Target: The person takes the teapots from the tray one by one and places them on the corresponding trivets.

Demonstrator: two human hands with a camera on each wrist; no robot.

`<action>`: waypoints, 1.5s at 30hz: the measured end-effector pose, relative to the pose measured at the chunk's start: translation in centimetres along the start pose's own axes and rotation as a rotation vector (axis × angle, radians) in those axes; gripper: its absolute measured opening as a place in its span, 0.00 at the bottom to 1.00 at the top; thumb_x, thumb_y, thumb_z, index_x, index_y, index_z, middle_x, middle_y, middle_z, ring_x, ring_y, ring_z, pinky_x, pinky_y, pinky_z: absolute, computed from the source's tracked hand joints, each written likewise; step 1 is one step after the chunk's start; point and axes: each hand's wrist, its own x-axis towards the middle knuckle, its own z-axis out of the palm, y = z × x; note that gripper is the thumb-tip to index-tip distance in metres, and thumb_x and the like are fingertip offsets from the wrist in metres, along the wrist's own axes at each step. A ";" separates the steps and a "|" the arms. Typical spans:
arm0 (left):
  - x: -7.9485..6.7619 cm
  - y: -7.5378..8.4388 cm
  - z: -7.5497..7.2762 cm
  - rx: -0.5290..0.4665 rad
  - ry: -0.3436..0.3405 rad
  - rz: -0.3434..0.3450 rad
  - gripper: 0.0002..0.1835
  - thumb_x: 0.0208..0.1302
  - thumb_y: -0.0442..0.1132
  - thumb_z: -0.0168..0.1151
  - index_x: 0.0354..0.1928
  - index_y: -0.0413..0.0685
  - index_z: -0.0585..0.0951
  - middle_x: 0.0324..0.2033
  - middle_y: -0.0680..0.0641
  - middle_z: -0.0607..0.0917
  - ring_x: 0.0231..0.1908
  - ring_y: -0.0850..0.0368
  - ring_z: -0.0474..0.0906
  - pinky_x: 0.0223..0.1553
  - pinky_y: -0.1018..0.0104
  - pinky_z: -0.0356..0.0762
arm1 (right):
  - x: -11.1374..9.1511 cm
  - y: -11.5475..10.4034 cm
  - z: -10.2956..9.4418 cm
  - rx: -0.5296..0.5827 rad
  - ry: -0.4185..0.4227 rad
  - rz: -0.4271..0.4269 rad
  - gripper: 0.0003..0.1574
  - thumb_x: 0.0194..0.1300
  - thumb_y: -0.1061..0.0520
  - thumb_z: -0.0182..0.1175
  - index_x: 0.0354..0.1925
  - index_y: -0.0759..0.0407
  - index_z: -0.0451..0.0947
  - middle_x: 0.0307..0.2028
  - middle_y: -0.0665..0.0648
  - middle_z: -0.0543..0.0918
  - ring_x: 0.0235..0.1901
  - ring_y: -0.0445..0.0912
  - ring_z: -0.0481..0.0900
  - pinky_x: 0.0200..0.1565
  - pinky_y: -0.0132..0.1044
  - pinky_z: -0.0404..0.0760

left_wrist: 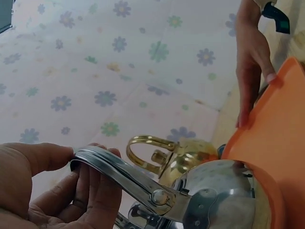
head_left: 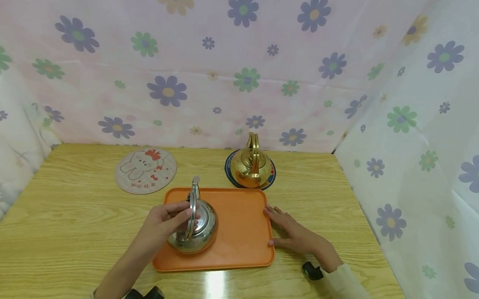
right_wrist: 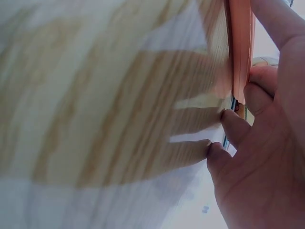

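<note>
Your left hand (head_left: 165, 221) grasps the arched metal handle (head_left: 193, 206) of the round polished steel kettle (head_left: 193, 230); the left wrist view shows thumb and fingers (left_wrist: 97, 183) curled round the top of that handle. The steel kettle stands on the left half of the orange rectangular plastic tray (head_left: 243, 235), directly under and just right of the hand.

Your right hand (head_left: 296, 233) lies flat on the tabletop with fingers straight, pressed against the tray's right edge; the thumb touches the rim near its front right corner. It grips nothing.

The tray sits at the middle of the light wooden tabletop (head_left: 57, 212), nearer its front edge. Beyond the tray's far right corner, a round gold-coloured metal kettle (head_left: 251, 166) with an upright handle stands on a dark blue round mat (head_left: 228, 175), near the tabletop's back edge. A round pale trivet with a cartoon rabbit (head_left: 146, 170) lies off the tray's far left corner, apart from it.

Count: two kettles, one tray, two round mats.
</note>
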 end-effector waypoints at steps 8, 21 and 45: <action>0.0 0.3 0.9 0.061 0.137 0.012 0.19 0.72 0.31 0.62 0.58 0.22 0.78 0.40 0.42 0.90 0.36 0.65 0.86 0.36 0.71 0.84 | 0.1 0.1 0.1 0.009 0.015 0.001 0.54 0.70 0.49 0.65 0.80 0.66 0.48 0.80 0.69 0.47 0.77 0.70 0.40 0.69 0.76 0.39; -0.1 0.1 1.2 0.057 0.219 0.032 0.16 0.70 0.30 0.62 0.54 0.22 0.80 0.38 0.42 0.89 0.34 0.63 0.85 0.33 0.73 0.82 | 0.2 0.0 0.1 -0.002 0.017 -0.002 0.54 0.69 0.51 0.67 0.79 0.67 0.50 0.79 0.69 0.48 0.78 0.70 0.41 0.70 0.76 0.40; -0.4 -0.9 1.0 0.089 0.229 0.173 0.12 0.69 0.28 0.62 0.47 0.21 0.82 0.30 0.52 0.89 0.29 0.64 0.83 0.27 0.73 0.80 | 0.1 0.1 0.2 0.018 0.008 0.001 0.53 0.70 0.51 0.65 0.79 0.67 0.49 0.80 0.69 0.47 0.78 0.70 0.41 0.70 0.75 0.40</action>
